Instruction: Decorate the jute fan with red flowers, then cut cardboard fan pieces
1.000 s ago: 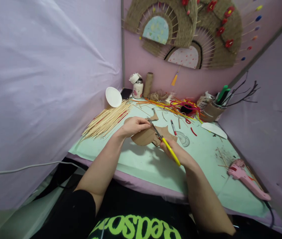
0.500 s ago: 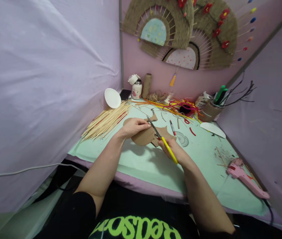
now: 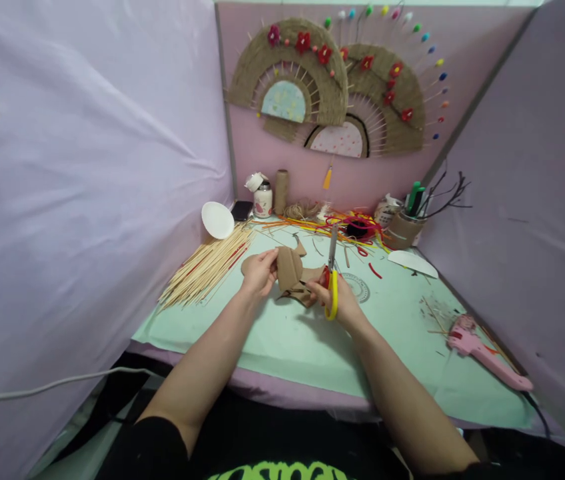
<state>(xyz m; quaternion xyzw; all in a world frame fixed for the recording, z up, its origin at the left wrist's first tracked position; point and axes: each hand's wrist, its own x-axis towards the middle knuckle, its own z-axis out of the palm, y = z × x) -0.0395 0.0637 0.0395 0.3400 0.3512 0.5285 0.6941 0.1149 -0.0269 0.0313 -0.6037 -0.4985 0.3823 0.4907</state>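
One pair of scissors (image 3: 332,270) is being held in the right hand (image 3: 338,298), the fingers being closed through the yellow handle loops. The long axis is being kept nearly upright in the frame, the closed blades pointing away from the person toward the back wall and the handles lying low in the grip. The blades are projecting well above the knuckles.

One brown cardboard piece (image 3: 290,267) is being pinched at its left edge by the left hand (image 3: 259,272), thumb and fingers being closed on it. The piece is being held raised above the green mat (image 3: 282,333), standing roughly on edge between the two hands, just left of the scissors. More brown card (image 3: 307,292), whose count cannot be told, is lying beneath it, against the right hand.

Further out, the following are being kept on the mat:
- one fanned bundle of bamboo skewers (image 3: 202,267), left of the left hand, too many for counting;
- one white paper plate (image 3: 217,220), being propped beyond the skewers;
- one pink glue gun (image 3: 482,350), well apart at the right edge;
- one tangle of coloured sticks (image 3: 352,227) near the back.

Two woven fan decorations (image 3: 332,87) are being displayed on the back wall.
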